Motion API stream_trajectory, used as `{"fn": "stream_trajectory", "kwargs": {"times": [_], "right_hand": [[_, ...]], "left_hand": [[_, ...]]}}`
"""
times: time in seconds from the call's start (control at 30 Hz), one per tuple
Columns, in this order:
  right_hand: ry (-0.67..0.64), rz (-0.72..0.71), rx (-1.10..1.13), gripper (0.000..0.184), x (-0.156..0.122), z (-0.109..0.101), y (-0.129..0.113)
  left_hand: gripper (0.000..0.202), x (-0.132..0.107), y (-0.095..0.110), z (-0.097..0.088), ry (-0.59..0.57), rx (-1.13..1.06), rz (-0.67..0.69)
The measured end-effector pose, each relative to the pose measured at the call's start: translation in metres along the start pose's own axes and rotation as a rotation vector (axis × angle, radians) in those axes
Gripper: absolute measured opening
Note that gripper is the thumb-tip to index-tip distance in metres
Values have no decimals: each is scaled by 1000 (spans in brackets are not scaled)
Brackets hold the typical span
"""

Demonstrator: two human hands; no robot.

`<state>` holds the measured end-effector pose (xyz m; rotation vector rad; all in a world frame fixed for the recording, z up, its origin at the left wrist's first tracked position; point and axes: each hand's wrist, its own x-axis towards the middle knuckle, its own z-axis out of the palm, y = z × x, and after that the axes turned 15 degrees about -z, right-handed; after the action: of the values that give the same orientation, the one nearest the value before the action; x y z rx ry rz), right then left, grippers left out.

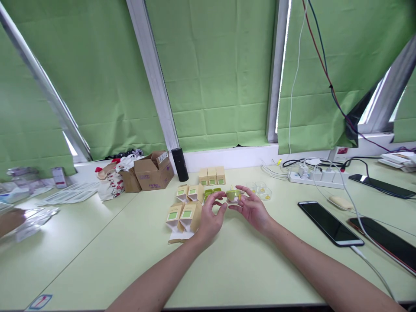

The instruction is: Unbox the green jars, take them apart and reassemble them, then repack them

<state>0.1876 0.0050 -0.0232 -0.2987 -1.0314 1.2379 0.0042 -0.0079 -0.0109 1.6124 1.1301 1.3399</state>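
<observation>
Nearest to us, our left hand point(210, 219) rests over the pale green table point(227, 268) with its fingers point(217, 197) loosely curled and spread, gripping nothing. Our right hand point(252, 211) is cupped palm up beside it, thumb and fingertips closed around a small green-lidded jar point(233, 196). The jar sits upright in that grasp, just off the tips of our left index finger and thumb. We cannot tell whether those tips touch it.

Just left of our left fingers lie two opened kraft cartons point(182, 216) with green labels, tipped on their sides, and two more cartons point(188, 192) lie a little further on. Just beyond our left fingertips stand two other green jars point(212, 192). Beyond our right fingertips are some clear plastic cups point(262, 190). Well to the right of our right fingers a dark phone point(329, 223) lies flat, with a white cable plugged into it.

Farther past the fingers, three closed cartons point(212, 176) stand in a row. A black cylinder point(180, 164) and an open cardboard box point(153, 173) stand to the left of that row, and a white power strip point(316, 177) lies far to its right. At the far left edge, another person's hand point(9, 221) rests on clear wrappers.
</observation>
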Motion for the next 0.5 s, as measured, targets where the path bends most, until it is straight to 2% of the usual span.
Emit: {"fn": "stream_trajectory", "kwargs": {"times": [0.33,0.5], "right_hand": [[29,-137,-215,68,-2,2,5],[27,-202,-312,72,-2,2,8]], "left_hand": [[52,2,1,3,-39,-107,-107],[63,6,-6,5,-92,-206,-156]]}}
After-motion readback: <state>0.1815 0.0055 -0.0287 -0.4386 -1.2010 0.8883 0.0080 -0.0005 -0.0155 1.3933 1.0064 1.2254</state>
